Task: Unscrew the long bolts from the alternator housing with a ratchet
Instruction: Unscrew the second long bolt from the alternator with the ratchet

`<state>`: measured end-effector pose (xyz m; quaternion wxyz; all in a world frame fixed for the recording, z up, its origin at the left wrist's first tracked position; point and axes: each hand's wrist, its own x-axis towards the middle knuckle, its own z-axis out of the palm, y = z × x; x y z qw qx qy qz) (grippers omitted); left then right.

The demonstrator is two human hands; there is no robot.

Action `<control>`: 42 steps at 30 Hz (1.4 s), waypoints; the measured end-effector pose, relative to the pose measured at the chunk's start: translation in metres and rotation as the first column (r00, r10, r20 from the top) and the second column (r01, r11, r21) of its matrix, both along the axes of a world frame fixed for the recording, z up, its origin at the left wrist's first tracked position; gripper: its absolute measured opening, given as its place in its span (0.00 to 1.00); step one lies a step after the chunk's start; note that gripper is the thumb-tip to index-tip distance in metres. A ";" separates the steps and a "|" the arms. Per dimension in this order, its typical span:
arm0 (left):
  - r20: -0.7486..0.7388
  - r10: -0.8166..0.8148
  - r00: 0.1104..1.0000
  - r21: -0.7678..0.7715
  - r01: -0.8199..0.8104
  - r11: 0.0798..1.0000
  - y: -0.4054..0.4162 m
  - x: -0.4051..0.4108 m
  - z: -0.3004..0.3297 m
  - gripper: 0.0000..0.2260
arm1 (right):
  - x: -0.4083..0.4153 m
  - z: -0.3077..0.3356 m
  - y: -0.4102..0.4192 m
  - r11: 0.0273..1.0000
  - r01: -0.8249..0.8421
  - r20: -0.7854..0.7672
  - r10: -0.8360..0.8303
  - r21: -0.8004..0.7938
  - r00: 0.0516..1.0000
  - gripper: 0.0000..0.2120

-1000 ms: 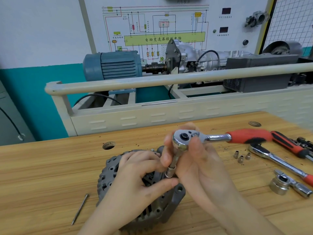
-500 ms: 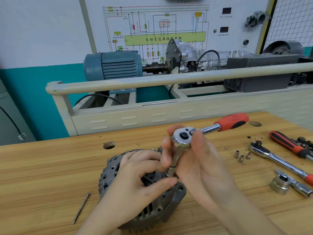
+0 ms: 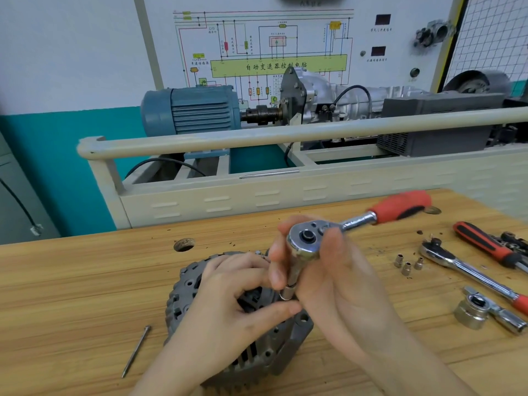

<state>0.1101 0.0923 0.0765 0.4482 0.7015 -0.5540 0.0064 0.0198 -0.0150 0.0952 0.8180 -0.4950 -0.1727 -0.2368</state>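
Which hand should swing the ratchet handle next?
Probably right. The right hand already grips the ratchet at its head, nearest the red handle, while the left hand holds the alternator.

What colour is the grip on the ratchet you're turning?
Red with a black inlay; the ratchet handle shows best in the head view.

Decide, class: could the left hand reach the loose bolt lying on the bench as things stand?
Probably yes. The long bolt lies in the open, left of the alternator, nothing covering it; the left hand would have to let go first.

"自动变速器控制电脑" on wiring diagram board (image 3: 278, 65)
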 end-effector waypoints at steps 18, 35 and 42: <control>0.032 0.005 0.999 0.001 -0.006 1.000 0.000 -0.001 0.001 0.10 | -0.002 0.000 0.000 1.000 0.003 0.007 -0.003 0.012 1.000 0.17; 0.032 0.044 0.999 0.008 -0.045 0.999 0.000 -0.002 0.002 0.05 | -0.001 0.000 0.002 0.999 0.002 0.022 -0.001 -0.040 1.000 0.17; 0.039 -0.028 0.999 0.041 0.026 0.999 0.000 0.002 -0.001 0.15 | -0.001 0.003 0.001 0.998 -0.046 -0.021 0.045 -0.050 0.999 0.18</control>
